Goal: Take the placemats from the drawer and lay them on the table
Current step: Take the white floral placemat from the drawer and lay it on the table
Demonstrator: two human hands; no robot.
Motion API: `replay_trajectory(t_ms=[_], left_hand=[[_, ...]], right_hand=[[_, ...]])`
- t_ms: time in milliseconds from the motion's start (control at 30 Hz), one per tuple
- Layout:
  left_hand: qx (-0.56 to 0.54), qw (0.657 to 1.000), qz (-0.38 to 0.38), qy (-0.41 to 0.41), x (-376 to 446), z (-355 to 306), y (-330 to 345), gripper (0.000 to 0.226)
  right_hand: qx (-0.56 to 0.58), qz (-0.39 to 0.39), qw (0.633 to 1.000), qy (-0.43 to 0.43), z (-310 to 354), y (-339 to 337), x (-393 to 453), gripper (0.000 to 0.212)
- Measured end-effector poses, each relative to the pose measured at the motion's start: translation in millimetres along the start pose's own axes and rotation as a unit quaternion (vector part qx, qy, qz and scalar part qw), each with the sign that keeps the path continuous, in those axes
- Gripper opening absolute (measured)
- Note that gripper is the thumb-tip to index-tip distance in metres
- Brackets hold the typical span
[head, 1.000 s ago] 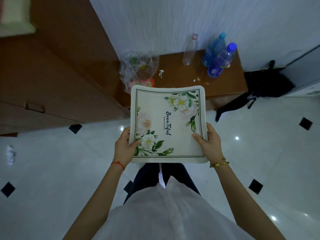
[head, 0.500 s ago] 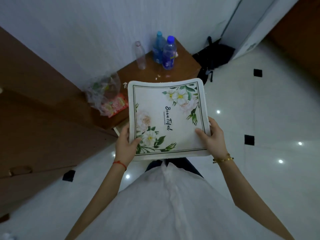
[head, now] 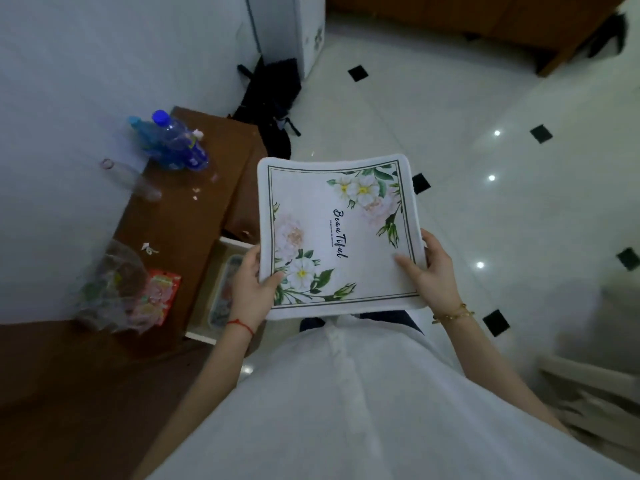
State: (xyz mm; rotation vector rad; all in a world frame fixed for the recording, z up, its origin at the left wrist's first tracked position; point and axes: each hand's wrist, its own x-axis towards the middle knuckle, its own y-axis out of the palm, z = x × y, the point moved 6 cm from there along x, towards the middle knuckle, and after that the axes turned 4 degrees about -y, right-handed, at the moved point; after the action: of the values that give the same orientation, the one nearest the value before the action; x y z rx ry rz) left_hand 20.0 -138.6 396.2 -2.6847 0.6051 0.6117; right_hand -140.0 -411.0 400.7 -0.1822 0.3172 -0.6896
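A white placemat with a green line border, printed flowers and the script "BeauTiful" is held flat at waist height over the floor. My left hand grips its near left corner, thumb on top. My right hand grips its near right edge, thumb on top. To the left, below the mat, an open white drawer shows something patterned lying inside it.
A low brown cabinet against the white wall carries blue plastic bottles, a clear bottle and a plastic bag of packets. A black bag lies in the corner. The floor is glossy white tile. A pale object sits at lower right.
My view has swung to the right: cabinet, bottles and bag have slid to the left of the frame and the open drawer has come into sight. Both hands keep the same grip on the placemat.
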Motion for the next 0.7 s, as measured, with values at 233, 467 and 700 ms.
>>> replay_trajectory(t_ms=[233,467,700], left_hand=[[0.083,0.990,0.109,0.025,39.6,-43.7,89.2,0.052],[0.123,0.967,0.204,0.093,74.7,-109.3,227.8,0.050],[0.148,0.942,0.265,0.142,94.2,-166.0,369.2,0.049]], right_hand=[[0.054,-0.130,0.989,0.042,-27.7,-74.7,-9.6,0.044],[0.054,-0.216,0.974,0.038,-41.4,-194.6,14.2,0.046],[0.057,-0.303,0.951,0.035,-61.8,-311.3,41.6,0.047]])
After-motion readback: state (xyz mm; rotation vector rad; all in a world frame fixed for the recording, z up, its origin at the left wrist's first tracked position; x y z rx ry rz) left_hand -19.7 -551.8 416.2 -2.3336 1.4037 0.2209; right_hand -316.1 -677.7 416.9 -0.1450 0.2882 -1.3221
